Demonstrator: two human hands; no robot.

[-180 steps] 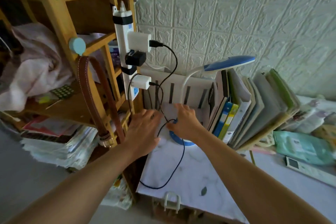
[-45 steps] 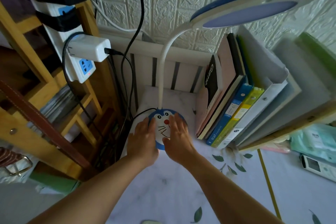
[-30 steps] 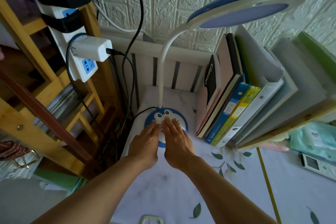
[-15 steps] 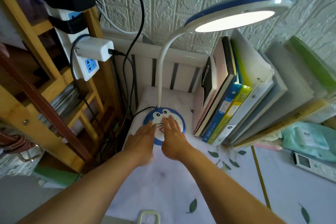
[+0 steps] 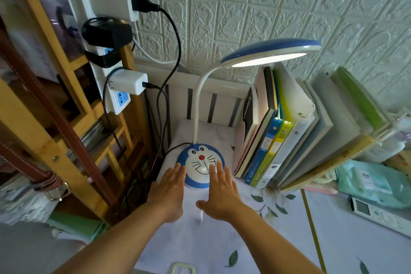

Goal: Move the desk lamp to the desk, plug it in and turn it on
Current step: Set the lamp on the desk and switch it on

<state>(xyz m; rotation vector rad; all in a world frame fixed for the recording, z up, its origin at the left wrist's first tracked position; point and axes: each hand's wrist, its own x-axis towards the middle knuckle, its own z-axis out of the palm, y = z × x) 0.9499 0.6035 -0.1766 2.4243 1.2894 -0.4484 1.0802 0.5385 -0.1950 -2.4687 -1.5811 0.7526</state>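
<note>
The desk lamp stands on the desk (image 5: pixel 222 240), which wears a white leaf-print cover. Its round blue base (image 5: pixel 200 163) shows a cartoon cat face, a white gooseneck rises from it, and the blue-topped head (image 5: pixel 270 54) glows. A black cord (image 5: pixel 175 148) runs from the base toward the white power strip (image 5: pixel 111 87) on the wooden shelf. My left hand (image 5: pixel 169 187) lies flat with fingertips at the base's left edge. My right hand (image 5: pixel 222 189) is spread, fingertips resting on the base's front right. Neither holds anything.
A row of leaning books and binders (image 5: pixel 289 131) stands right of the lamp. White slatted rack (image 5: pixel 211 104) sits behind it. A wooden shelf unit (image 5: pixel 55 140) with a brown strap (image 5: pixel 55 118) is on the left. A remote (image 5: pixel 378 213) and teal packet (image 5: pixel 373 182) lie at right.
The lamp head lit up about half a second ago and stays lit. Both hands have slid back and apart from the base's centre, uncovering the cat face.
</note>
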